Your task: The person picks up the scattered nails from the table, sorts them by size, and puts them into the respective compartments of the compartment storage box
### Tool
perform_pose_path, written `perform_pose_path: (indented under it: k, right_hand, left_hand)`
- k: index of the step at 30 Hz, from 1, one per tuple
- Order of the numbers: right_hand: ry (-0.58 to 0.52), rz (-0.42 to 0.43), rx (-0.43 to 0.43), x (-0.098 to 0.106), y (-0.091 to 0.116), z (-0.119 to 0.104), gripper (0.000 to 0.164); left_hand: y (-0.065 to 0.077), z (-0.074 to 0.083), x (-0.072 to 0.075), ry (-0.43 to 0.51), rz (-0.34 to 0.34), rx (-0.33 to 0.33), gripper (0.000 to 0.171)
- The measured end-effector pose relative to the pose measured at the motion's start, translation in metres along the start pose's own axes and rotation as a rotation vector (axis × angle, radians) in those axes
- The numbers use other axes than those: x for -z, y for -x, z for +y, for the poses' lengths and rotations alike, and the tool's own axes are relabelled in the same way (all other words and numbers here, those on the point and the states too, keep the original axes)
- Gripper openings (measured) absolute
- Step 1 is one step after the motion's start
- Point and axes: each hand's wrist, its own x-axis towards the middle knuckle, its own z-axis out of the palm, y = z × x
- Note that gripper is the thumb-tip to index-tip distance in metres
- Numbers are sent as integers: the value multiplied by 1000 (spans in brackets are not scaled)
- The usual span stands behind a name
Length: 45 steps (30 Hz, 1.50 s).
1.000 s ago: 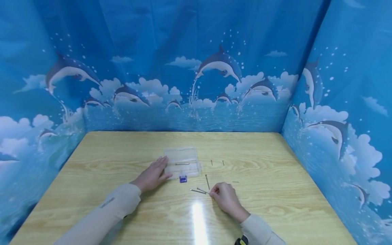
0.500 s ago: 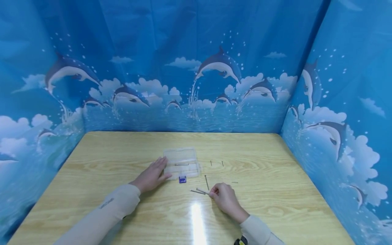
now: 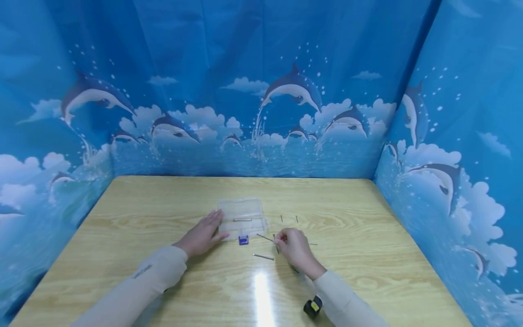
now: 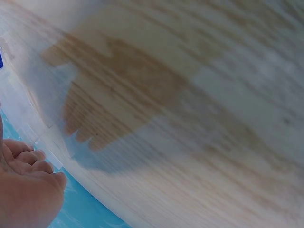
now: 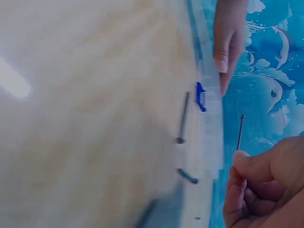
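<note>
My left hand (image 3: 201, 234) rests at the left side of an open clear plastic box (image 3: 240, 206), fingers extended along its edge. In the left wrist view, part of that hand (image 4: 31, 190) shows beside the box. The box has a blue-purple latch (image 3: 243, 240) at its front, and one nail (image 3: 243, 220) lies inside. My right hand (image 3: 296, 247) pinches a long nail (image 5: 240, 134) between thumb and fingertips, its head pointing left toward the box. Under the right hand, another long nail (image 3: 278, 250) lies partly covered. A further long nail (image 3: 263, 257) lies on the table nearer me.
Two short nails (image 3: 281, 218) stand out right of the box, and a third short nail (image 3: 313, 244) lies right of my hand. The wooden table (image 3: 122, 204) ends at a dolphin-print curtain (image 3: 245, 91). A dark wrist device (image 3: 313, 306) hangs by the right sleeve.
My right hand has picked up one of the two nails lying together and moved it up and away from me. The left hand and the box have stayed put.
</note>
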Motion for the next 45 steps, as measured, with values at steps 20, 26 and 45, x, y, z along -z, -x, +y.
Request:
perform_pose_path:
  k: [20,26,45]
  right_hand:
    - [71,-37,56,-20,-80,-31,12]
    - [94,-81,63,-29,-91,-30,12]
    - [172,-147,84,-42,-101,-28,12]
  left_hand:
    - [-1,1,1,-12,-8,8,73]
    - [-3,-1,-1,-13,-7,5,74]
    - [-2,0,0,1,-5,0,73]
